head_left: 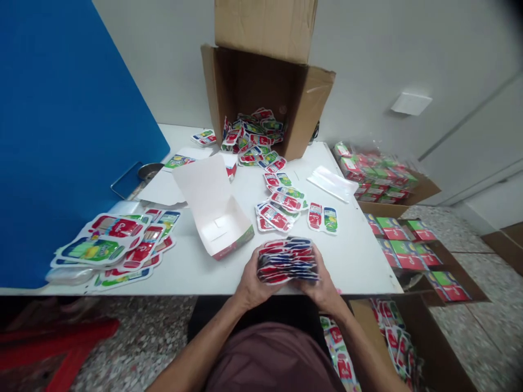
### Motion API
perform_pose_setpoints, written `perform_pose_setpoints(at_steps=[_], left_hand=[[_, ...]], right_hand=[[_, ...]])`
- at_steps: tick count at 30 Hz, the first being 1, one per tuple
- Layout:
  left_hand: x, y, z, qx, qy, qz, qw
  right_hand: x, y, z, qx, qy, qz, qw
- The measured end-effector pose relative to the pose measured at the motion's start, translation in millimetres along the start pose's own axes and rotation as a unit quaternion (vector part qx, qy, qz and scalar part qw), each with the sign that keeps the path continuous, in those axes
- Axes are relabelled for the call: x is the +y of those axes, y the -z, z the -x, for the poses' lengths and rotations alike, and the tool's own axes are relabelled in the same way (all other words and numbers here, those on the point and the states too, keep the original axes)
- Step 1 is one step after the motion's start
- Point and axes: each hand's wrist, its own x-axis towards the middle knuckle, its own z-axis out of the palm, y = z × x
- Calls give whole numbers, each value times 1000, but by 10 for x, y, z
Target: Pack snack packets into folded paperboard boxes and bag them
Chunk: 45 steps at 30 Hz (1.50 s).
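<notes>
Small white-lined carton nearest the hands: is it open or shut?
Open: the carton's lid stands raised, leaning back, and its white inside shows from above.

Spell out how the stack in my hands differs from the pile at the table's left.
The packet stack is held between the left hand and right hand; the left pile lies on the table. The packet stack is gathered tightly, edges showing; the left pile is loosely spread, printed faces showing. Both consist of packets showing red and white.
</notes>
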Motion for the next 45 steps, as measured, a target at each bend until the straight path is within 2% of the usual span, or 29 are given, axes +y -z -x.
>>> perform_pose_setpoints(at_steps=[3,6,10,14,16,20,21,22,24,25,27,29,32,34,36,38,41,45], left_hand=[[27,58,55,-16,3,-22,1000],[18,137,95,-22,-12,-48,999],[1,197,110,-42,-19,-61,997],[-8,162,77,-11,-33,-88,995],[-27,119,56,7,-18,-77,997],[-96,53,37,28,30,-15,999],[-111,50,38,33,35,-3,999],[-123,54,40,36,37,3,999],[-133,76,48,35,34,-3,999],[-131,90,53,30,28,-12,999],[-119,118,62,17,13,-36,999],[-101,135,69,13,3,-48,999],[-75,139,71,7,12,-39,999],[-61,136,68,6,16,-31,999],[-49,136,64,9,18,-28,999],[-36,140,61,11,23,-27,999],[-21,147,60,6,22,-30,999],[-38,150,62,8,23,-22,999]], right_hand=[[-84,150,-118,-74,-3,-11,997],[-134,198,-215,-135,-2,-34,990],[-108,111,-290,-155,-9,-65,986],[-88,81,-331,-155,-11,-53,986],[-107,152,-360,-170,-25,-42,984],[-212,483,-597,-270,-83,-70,957],[-246,579,-721,-263,-86,-82,957],[-279,666,-873,-225,-85,-78,967],[-324,786,-1243,-75,-87,10,993],[-331,814,-1445,10,-102,92,990],[-312,806,-1837,108,-149,260,948],[-260,740,-2162,146,-164,371,902],[-189,615,-2487,126,-83,457,877],[-180,560,-2623,53,-47,486,871],[-199,533,-2723,-30,-80,504,859],[-227,517,-2792,-78,-127,515,844],[-250,488,-2827,-82,-134,534,831],[-262,452,-2789,-41,-100,557,823]])
